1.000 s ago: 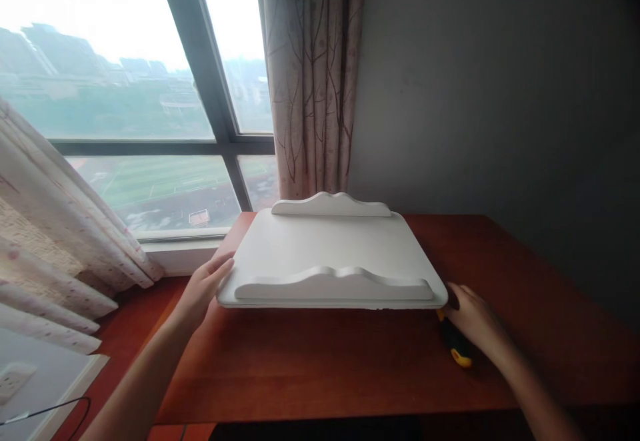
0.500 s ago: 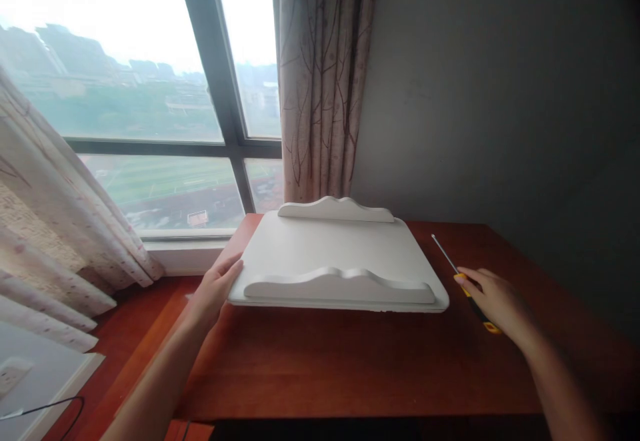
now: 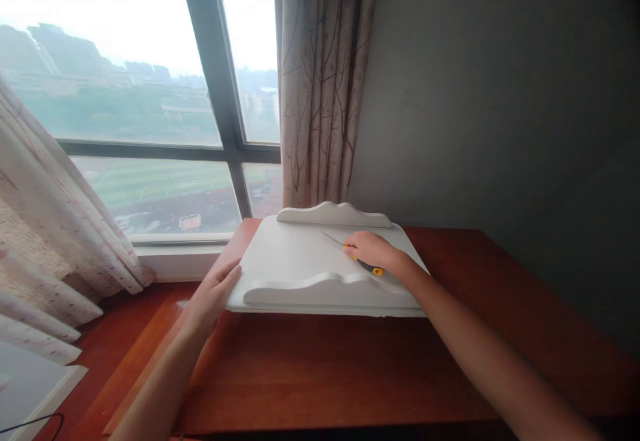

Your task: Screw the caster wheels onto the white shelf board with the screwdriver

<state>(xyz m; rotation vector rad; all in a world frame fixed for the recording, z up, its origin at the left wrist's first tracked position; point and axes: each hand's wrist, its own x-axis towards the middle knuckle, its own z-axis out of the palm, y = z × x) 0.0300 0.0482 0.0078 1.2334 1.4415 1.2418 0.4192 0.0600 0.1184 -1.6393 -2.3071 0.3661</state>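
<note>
A white board point(image 3: 295, 251) with rounded corners and a wavy raised strip along its front and back edges lies on the reddish-brown wooden table point(image 3: 310, 374). At the board's left edge, my left hand point(image 3: 217, 288) grips it, thumb toward the top and the other fingers partly hidden. My right hand point(image 3: 373, 249) is closed around a screwdriver point(image 3: 369, 268) with a yellow and black handle. The screwdriver is over the middle of the board, its thin metal shaft pointing to the far left. I cannot tell whether the screwdriver touches the surface.
Behind the table hang a patterned curtain point(image 3: 325, 94) and a grey wall point(image 3: 475, 108). A large window point(image 3: 145, 194) stands at the left, with another curtain point(image 3: 50, 214) beside it. A dark cable point(image 3: 45, 418) shows at the lower left.
My right hand has carried the screwdriver leftward from above the table's right side to over the board. My left hand stays at the board's left edge.
</note>
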